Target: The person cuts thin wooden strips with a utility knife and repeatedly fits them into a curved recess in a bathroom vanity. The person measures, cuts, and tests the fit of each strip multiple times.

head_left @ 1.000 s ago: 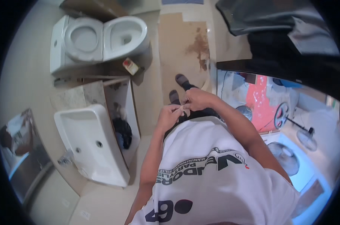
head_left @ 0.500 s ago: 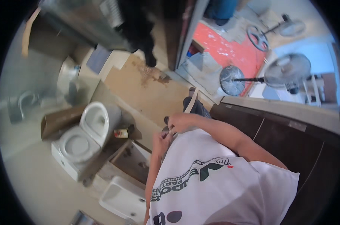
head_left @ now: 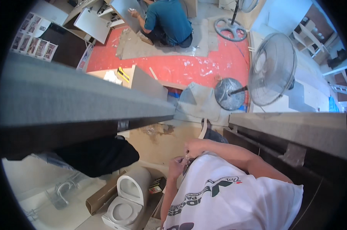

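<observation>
In front of my white printed shirt (head_left: 215,191) both hands meet at waist height. My left hand (head_left: 176,165) is closed, its fingertips pinched against those of the other hand. What lies between these fingertips is too small to make out. My right hand (head_left: 195,148) is also closed, bent inward from the right. A thin, pale, flat strip (head_left: 203,128) sticks up and away from it, across my dark trouser leg and shoe, and its lower end is hidden at the fingers.
A person in a teal shirt (head_left: 169,21) squats on the red floor covering (head_left: 142,65) beyond the doorway. Pedestal fans (head_left: 273,69) stand right of there. A yellow cutter (head_left: 123,74) lies on a wooden box. A toilet (head_left: 123,209) and dark cloth (head_left: 100,155) are at left.
My view has swung up toward the doorway, bringing the squatting person and red floor into sight. Both hands stay pinched together, and the strip still sticks out from the right one.
</observation>
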Motion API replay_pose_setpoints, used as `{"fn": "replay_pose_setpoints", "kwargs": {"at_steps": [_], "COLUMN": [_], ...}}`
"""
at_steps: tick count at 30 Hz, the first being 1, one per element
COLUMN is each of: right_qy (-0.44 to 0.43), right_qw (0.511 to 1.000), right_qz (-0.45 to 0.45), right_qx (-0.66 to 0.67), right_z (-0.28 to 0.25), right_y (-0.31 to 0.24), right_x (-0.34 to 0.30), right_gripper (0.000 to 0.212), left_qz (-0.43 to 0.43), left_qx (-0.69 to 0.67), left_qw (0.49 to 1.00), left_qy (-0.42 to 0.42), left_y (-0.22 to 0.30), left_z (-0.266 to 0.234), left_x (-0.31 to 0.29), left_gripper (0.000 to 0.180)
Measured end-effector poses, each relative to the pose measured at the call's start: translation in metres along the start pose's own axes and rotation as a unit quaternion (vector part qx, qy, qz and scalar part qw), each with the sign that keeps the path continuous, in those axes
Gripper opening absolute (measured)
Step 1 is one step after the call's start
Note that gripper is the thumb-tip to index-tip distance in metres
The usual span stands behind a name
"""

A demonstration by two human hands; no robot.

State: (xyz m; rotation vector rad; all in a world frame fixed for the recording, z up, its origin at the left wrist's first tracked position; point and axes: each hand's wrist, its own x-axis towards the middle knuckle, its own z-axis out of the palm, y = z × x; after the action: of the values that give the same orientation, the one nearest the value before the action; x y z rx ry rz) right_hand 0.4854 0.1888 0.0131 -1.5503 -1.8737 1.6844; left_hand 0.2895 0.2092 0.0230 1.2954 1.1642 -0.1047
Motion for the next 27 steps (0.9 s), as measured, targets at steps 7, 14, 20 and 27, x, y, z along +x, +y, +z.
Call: {"fn": "replay_pose_setpoints", "kwargs": {"at_steps": [7, 14, 20, 27], "right_qy": [0.017, 0.068, 0.064, 0.077], "right_qw": [1.0, 0.998, 0.998, 0.996], "right_qz": [0.001, -0.002, -0.005, -0.009], "right_qx": [0.001, -0.002, -0.019, -0.034], "right_z": [-0.089, -0.157, -0.235, -0.359], "right_y": [0.04, 0.054, 0.071, 0.047], "right_x": [-0.014, 0.004, 0.036, 0.061], "right_gripper": [0.025, 0.019, 0.02, 0.024], "left_qz": [-0.007, -0.009, 0.051, 0.095], "left_qx": [-0.018, -0.014, 0.032, -0.036], "left_qw": [0.999, 0.999, 0.998, 0.995], "left_qy": [-0.028, -0.044, -0.035, -0.004], "left_y": [0.077, 0.11, 0.177, 0.272], "left_z": [0.018, 0.0, -0.028, -0.069], "left_x": [0.063, 0.125, 0.183, 0.212], "left_gripper": [0.023, 0.027, 0.03, 0.023]}}
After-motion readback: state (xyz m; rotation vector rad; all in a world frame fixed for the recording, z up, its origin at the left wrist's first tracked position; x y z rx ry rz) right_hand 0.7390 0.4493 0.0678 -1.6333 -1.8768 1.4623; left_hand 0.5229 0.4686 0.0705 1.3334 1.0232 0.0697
